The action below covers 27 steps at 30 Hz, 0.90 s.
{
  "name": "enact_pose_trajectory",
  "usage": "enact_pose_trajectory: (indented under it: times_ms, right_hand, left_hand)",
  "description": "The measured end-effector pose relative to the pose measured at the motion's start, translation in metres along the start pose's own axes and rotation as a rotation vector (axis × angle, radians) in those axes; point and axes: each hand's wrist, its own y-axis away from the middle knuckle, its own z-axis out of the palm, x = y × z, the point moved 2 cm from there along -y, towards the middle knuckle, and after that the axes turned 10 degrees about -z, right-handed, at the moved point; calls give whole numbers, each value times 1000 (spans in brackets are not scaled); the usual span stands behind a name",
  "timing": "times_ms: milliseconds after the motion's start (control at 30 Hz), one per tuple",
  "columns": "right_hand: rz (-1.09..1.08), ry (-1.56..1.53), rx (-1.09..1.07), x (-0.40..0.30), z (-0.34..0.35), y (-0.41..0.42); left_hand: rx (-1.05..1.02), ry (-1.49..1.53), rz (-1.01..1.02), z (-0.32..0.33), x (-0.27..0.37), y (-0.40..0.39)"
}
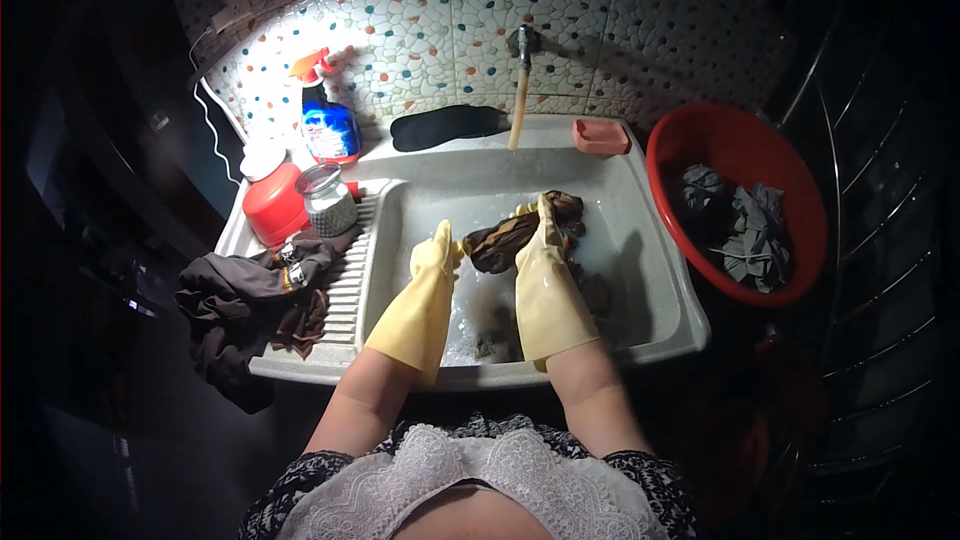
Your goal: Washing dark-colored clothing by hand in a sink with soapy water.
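Observation:
A wet dark brown cloth is bunched above cloudy water in the grey laundry sink. My left hand, in a long yellow rubber glove, has its fingers curled at the cloth's left end. My right hand, in a matching glove, is shut around the cloth farther right, and part of the bundle sticks out beyond its fingers. More dark fabric lies in the water below, partly hidden by the right glove. A metal tap with a tan hose hangs over the basin's back edge.
Left, a dark garment drapes over the ribbed washboard, near a glass jar, red container and blue spray bottle. Behind are a black insole and pink soap dish. A red basin holds grey cloths.

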Motion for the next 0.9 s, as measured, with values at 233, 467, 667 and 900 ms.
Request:
enact_pose_trajectory:
  times_ms: [233,467,667,900]
  right_hand:
    - [-59,-249,-40,-16,-11,-9]
    - [29,-296,-228,7,9,21]
    - [10,175,-495,40,-8,12]
    - [170,1077,-950,22,1,26]
  left_hand:
    - [-722,-85,-459,35,5,58]
    - [-1460,938,-21,53,2,72]
    - [-1325,1115,-127,26,-5,11]
    - [-913,617,3,0,-19,-39]
